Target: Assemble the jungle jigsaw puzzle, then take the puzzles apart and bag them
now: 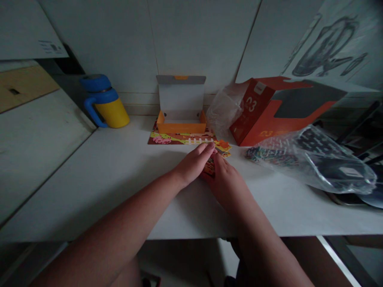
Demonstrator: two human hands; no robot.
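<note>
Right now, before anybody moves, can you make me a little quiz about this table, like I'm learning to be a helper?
1. Pick one. What colour is the handle of the jug?
A) green
B) blue
C) red

2. True or false? The small orange box has its lid raised.

3. Count. How many bare hands meet at the patterned piece in front of that box?

Key:
1. B, blue.
2. True; you can see the lid standing up behind the box.
3. Two: the left hand and the right hand.
</note>
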